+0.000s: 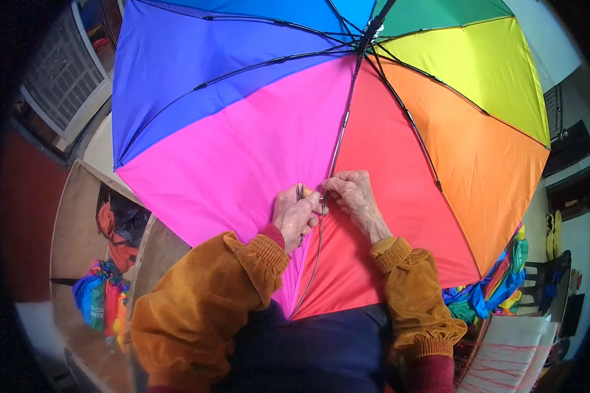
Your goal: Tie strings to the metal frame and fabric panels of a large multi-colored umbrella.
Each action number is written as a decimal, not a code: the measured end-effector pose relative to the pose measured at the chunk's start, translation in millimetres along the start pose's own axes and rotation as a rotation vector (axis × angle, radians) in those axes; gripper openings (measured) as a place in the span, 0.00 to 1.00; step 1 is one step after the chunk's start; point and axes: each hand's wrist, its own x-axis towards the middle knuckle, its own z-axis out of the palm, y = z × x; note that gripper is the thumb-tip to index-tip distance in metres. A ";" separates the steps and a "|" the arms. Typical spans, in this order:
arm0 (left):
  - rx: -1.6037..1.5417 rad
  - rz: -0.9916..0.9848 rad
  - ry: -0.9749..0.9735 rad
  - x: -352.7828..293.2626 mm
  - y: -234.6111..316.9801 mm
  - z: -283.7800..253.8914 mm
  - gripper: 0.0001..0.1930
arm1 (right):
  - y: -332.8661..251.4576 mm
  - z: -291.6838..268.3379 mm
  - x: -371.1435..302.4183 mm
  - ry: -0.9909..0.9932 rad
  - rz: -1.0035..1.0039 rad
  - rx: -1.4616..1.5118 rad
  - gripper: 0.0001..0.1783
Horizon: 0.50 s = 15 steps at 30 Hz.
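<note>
An opened umbrella (242,150) in rainbow panels spreads before me, its inner side and dark frame facing me. One thin rib (319,252) runs down the seam between the pink and red panels toward my lap. My left hand (295,215) is closed around this rib and the cloth by it; a small metallic piece (300,191) sticks up between its fingers, its kind unclear. On the red side, my right hand (354,200) pinches with thumb and forefinger right at the rib. Whatever lies between those fingertips is too small to make out. The black shaft (375,27) rises from the hub at the top.
Folded multicoloured umbrella cloth (105,298) lies on a brown surface (72,229) at left, near a reddish-orange cloth (115,239). At right are more rainbow cloth (488,291) and a pale block with red threads (505,354). A grille (62,72) stands at far left.
</note>
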 end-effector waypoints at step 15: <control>-0.111 -0.020 0.004 0.9 -0.5 2.2 0.06 | 1.8 0.2 1.3 -0.025 0.018 0.044 0.09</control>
